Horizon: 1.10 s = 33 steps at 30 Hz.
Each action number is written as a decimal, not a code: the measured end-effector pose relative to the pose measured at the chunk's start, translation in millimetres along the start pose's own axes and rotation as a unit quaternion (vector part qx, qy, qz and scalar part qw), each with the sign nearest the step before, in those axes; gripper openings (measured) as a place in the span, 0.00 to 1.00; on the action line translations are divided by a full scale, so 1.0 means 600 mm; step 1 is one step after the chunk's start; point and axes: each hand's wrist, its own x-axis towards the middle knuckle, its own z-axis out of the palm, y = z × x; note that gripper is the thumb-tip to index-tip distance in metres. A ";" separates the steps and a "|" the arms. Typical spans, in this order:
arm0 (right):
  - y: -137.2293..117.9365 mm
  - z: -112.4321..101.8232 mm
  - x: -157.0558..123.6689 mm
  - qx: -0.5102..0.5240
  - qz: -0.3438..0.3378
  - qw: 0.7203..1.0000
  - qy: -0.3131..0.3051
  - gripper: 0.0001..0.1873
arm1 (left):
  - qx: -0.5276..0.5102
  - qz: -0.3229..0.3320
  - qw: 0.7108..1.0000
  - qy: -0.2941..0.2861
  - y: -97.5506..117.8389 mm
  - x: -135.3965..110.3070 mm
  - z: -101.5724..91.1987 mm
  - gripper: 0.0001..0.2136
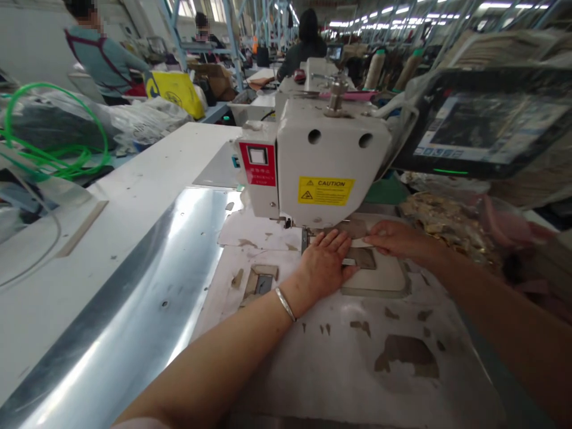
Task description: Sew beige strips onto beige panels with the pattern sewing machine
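Note:
My left hand (325,265) lies flat, fingers stretched out, on the pale sewing template (286,351) just under the head of a white industrial sewing machine (333,155). Beside it, my right hand (395,239) has its fingertips pinched together at the edge of a pale flat piece (358,243). A beige panel with a rectangular opening (384,275) sits between and below my hands. The needle area is partly hidden by the machine head and my left fingers.
A control screen (487,125) stands at the right, near a bag of small gold-coloured parts (447,223). To the left run a shiny metal plate (165,286) and a white table (111,208). Green tubing (58,155) lies far left. Other people work behind.

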 end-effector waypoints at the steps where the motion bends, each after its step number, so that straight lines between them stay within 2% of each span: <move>1: 0.001 -0.005 0.000 -0.003 0.007 1.000 -0.008 0.16 | -0.004 -0.001 1.000 -0.001 0.000 0.000 -0.001 0.28; 5: 0.008 -0.013 0.002 -0.043 0.049 0.997 -0.033 0.23 | -0.012 -0.004 1.000 -0.001 0.000 0.000 0.000 0.27; 9: 0.008 -0.006 -0.002 -0.008 0.080 0.996 -0.048 0.21 | -0.010 -0.003 1.000 -0.002 0.002 0.000 0.001 0.27; 11: 0.000 -0.004 -0.006 -0.050 0.068 0.996 -0.024 0.19 | -0.010 -0.005 1.000 -0.004 0.003 0.000 0.001 0.28; 14: -0.018 -0.010 -0.012 -0.154 0.016 0.987 0.044 0.15 | -0.012 -0.009 1.000 -0.007 0.004 0.000 0.001 0.28; 16: -0.028 -0.016 -0.017 -0.173 -0.011 0.982 0.076 0.14 | -0.014 -0.012 1.000 -0.002 0.004 0.000 0.001 0.28; 18: -0.032 -0.019 -0.022 -0.104 -0.009 0.991 0.080 0.14 | -0.014 -0.012 1.000 0.005 0.004 -0.001 0.002 0.28; 20: -0.031 -0.020 -0.029 0.037 0.019 0.998 0.055 0.15 | -0.014 -0.009 1.000 0.011 0.004 -0.001 0.003 0.28; 23: -0.023 -0.017 -0.037 0.208 0.066 0.976 0.012 0.15 | -0.011 -0.006 1.000 0.004 0.003 -0.002 0.002 0.28; 30: -0.023 -0.018 -0.025 0.267 0.068 0.961 -0.041 0.13 | -0.004 -0.003 1.000 0.010 0.003 -0.002 0.004 0.28; 33: -0.020 -0.016 -0.021 0.295 0.076 0.952 -0.039 0.13 | -0.006 -0.005 1.000 0.012 0.002 -0.002 0.006 0.28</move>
